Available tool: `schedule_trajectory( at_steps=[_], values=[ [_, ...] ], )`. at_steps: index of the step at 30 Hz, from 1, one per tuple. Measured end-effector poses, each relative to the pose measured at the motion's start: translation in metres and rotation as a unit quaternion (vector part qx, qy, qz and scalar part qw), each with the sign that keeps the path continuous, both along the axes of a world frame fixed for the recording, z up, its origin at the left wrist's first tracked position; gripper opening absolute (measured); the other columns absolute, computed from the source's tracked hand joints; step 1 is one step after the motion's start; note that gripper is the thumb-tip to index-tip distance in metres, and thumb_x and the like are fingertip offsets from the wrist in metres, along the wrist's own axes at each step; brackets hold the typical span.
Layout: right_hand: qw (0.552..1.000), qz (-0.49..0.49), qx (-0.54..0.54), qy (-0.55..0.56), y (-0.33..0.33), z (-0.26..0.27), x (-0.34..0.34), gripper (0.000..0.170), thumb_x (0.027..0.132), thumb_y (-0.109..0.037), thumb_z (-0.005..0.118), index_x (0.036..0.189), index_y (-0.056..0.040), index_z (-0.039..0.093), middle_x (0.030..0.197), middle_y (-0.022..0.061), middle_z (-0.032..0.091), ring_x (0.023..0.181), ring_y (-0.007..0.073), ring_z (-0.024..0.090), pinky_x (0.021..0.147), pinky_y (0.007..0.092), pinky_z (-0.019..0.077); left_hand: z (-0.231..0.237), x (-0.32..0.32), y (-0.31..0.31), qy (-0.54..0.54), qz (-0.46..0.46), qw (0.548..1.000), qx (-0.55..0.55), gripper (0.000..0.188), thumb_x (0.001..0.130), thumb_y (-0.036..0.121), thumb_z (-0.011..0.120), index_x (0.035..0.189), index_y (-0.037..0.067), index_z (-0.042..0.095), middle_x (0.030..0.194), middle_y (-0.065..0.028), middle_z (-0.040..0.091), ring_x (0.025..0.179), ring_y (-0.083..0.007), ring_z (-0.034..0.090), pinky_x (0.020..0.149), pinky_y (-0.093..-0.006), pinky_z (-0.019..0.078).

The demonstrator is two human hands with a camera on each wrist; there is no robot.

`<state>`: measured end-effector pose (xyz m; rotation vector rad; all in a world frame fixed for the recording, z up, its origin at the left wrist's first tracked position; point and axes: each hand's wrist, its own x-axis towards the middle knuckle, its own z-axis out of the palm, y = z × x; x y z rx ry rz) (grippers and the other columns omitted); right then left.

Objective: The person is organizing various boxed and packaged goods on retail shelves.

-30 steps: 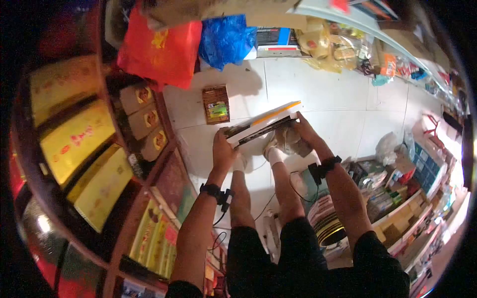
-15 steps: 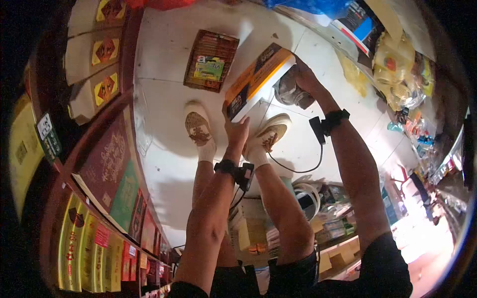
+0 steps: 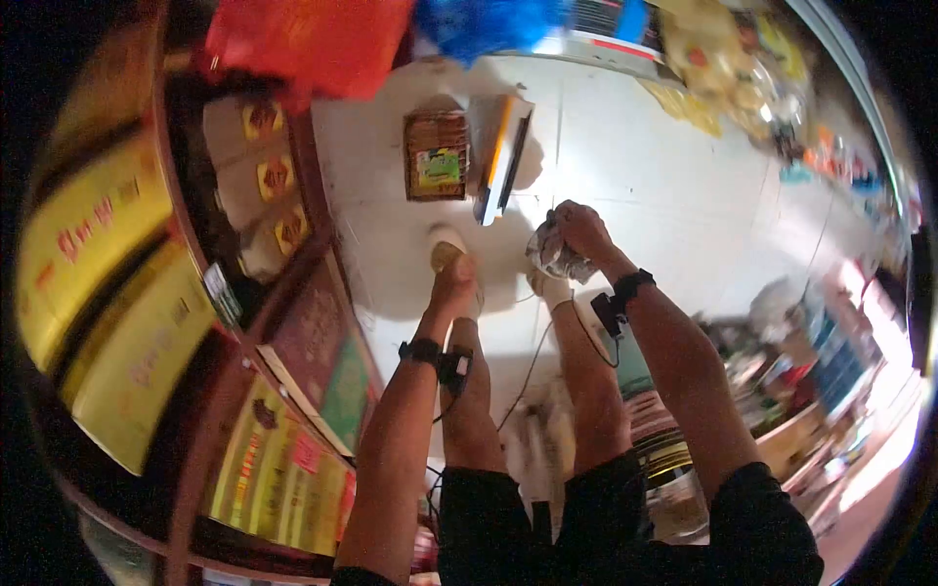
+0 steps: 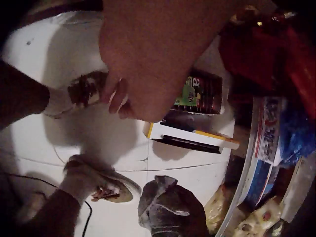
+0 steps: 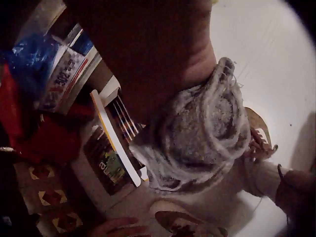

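My right hand (image 3: 584,230) grips a bunched grey cloth (image 3: 557,258), which hangs in folds above the floor near the right shoe. In the right wrist view the cloth (image 5: 202,133) covers most of the fingers. My left hand (image 3: 453,287) holds nothing, its fingers loosely bent over the left shoe; the left wrist view shows those fingers (image 4: 118,98) bare. Ahead on the floor is a white and orange box (image 3: 500,161) with a dark side. Just left of it lies a brown slatted-looking pack (image 3: 437,186) with a green label.
Shelves with yellow boxes (image 3: 137,361) and brown cartons (image 3: 249,186) line the left. A red bag (image 3: 313,44) and a blue bag (image 3: 489,24) are at the far side. Yellowish bags (image 3: 703,49) lie far right; cluttered crates (image 3: 782,400) stand at the right.
The white and orange box has gone from both hands to the floor beside the brown pack. My left hand has let go and drawn back; the right keeps the grey cloth.
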<state>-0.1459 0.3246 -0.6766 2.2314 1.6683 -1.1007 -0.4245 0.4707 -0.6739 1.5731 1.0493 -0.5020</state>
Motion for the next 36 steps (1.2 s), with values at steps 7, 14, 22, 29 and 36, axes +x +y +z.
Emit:
schedule_trajectory(
  at_steps=[7,14,22,29,36],
  values=[
    [0.882,-0.453,-0.082,0.101,-0.064,0.043,-0.042,0.021,0.093,-0.015,0.053,0.103,-0.0051,0.069,0.105,0.0242,0.066,0.092,0.0399,0.067,0.085,0.0452,0.0557,0.045,0.004,0.056,0.041,-0.272,0.961,0.039,0.029,0.088,0.018,0.059,0.113,0.005,0.064,0.097,-0.0145,0.071,0.089,-0.0296,0.069,0.082,-0.0397,0.0542],
    [0.674,-0.725,0.023,0.136,-0.141,0.083,-0.128,0.032,0.089,-0.029,0.054,0.104,-0.0034,0.066,0.095,0.0243,0.069,0.090,0.0442,0.066,0.082,0.0521,0.0520,0.040,0.075,0.061,0.087,-0.305,0.941,-0.120,0.037,0.080,0.002,0.059,0.117,0.005,0.063,0.097,-0.0105,0.071,0.085,-0.0192,0.067,0.073,-0.0308,0.0534],
    [0.424,-0.900,0.024,0.096,-0.242,0.125,-0.263,0.033,0.089,-0.030,0.053,0.108,-0.0067,0.067,0.101,0.0251,0.068,0.097,0.0442,0.064,0.088,0.0501,0.0502,0.060,0.136,-0.080,0.043,-0.526,0.846,-0.078,0.035,0.086,0.003,0.060,0.121,0.003,0.061,0.100,-0.0124,0.071,0.088,-0.0190,0.067,0.077,-0.0318,0.0518],
    [0.300,-0.954,0.006,-0.020,-0.323,0.184,-0.394,0.033,0.089,-0.034,0.056,0.108,-0.0089,0.066,0.097,0.0232,0.069,0.089,0.0445,0.065,0.083,0.0503,0.0522,0.119,0.113,-0.224,0.044,-0.543,0.823,-0.160,0.036,0.086,-0.003,0.054,0.119,0.007,0.061,0.095,-0.0109,0.072,0.079,-0.0145,0.063,0.074,-0.0293,0.0502],
    [0.224,-0.954,0.032,-0.197,-0.388,0.385,-0.427,0.031,0.090,-0.019,0.062,0.117,-0.0033,0.064,0.106,0.0209,0.068,0.096,0.0298,0.067,0.087,0.0392,0.0503,0.124,0.055,-0.228,0.035,-0.666,0.736,-0.115,0.027,0.086,-0.001,0.051,0.109,0.003,0.065,0.067,-0.0068,0.062,0.061,-0.0129,0.060,0.056,-0.0274,0.0477]
  ],
)
